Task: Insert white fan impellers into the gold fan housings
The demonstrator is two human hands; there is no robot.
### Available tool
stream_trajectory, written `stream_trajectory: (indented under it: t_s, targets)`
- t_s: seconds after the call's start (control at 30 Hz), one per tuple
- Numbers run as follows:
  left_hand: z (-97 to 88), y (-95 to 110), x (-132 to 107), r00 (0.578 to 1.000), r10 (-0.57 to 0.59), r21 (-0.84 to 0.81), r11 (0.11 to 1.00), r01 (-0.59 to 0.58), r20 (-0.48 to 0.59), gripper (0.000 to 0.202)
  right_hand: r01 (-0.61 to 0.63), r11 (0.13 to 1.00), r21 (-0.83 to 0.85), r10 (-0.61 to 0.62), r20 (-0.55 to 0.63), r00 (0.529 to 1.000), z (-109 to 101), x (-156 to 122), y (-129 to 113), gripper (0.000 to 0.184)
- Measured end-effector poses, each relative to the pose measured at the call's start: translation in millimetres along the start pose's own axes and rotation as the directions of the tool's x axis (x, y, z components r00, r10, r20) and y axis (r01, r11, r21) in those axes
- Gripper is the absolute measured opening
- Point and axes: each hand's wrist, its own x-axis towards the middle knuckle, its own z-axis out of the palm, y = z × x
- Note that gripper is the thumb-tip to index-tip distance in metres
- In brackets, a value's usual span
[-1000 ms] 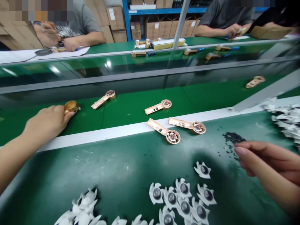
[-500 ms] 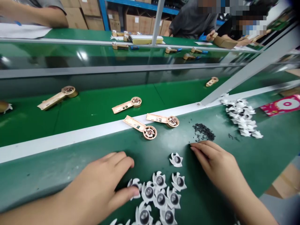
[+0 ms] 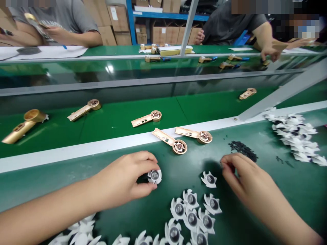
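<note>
Between the thumb and fingers of my left hand (image 3: 138, 175) is a small white fan impeller (image 3: 155, 175) with a dark round hub, held just above the green worktop. My right hand (image 3: 242, 177) is pinched closed beside a pile of tiny black pieces (image 3: 244, 150); whatever its fingertips hold is too small to make out. A single loose impeller (image 3: 209, 179) lies on the worktop left of that hand. Several more impellers (image 3: 191, 217) form a group in front of me, hubs facing up. Two gold fan housings (image 3: 179, 147) rest partly on the white rail.
Gold housings (image 3: 145, 119) are spread along the green belt (image 3: 112, 126) beyond the white rail (image 3: 102, 144). A heap of white impellers (image 3: 296, 136) lies at right, near a slanted metal post (image 3: 278, 88). More impellers (image 3: 81, 229) are at lower left. Co-workers sit across the line.
My left hand has picked up an impeller and raised it away from the group. My right hand has drawn its fingers into a tighter pinch by the black pieces. The view has shifted left.
</note>
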Motion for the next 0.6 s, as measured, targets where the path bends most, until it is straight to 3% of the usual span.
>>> stream_trajectory:
  t_s: [0.07, 0.13, 0.23, 0.33, 0.6]
  targets:
    - [-5.3, 11, -3, 1.000, -0.019, -0.072, 0.997, 0.019, -0.005, 0.027, 0.019, 0.949, 0.313, -0.037, 0.050, 0.998, -10, 9, -41, 0.013]
    - [-9.9, 25, -9, 0.999, -0.028, -0.117, 0.993, 0.026, -0.018, 0.024, 0.030, 0.832, 0.555, -0.148, 0.169, 0.975, -17, 18, -82, 0.017]
    - [-12.0, 40, -18, 0.995, -0.039, -0.159, 0.987, 0.023, -0.096, 0.012, 0.012, 0.717, 0.697, -0.264, 0.255, 0.930, -21, 29, -122, 0.018]
    - [-9.2, 46, -27, 0.986, -0.071, -0.220, 0.975, 0.036, -0.152, 0.010, 0.013, 0.690, 0.724, -0.286, 0.255, 0.924, -17, 32, -132, 0.018]
    - [-2.9, 42, -34, 0.971, -0.093, -0.291, 0.956, 0.025, -0.221, 0.008, 0.072, 0.720, 0.690, -0.264, 0.177, 0.948, -4, 25, -134, 0.017]
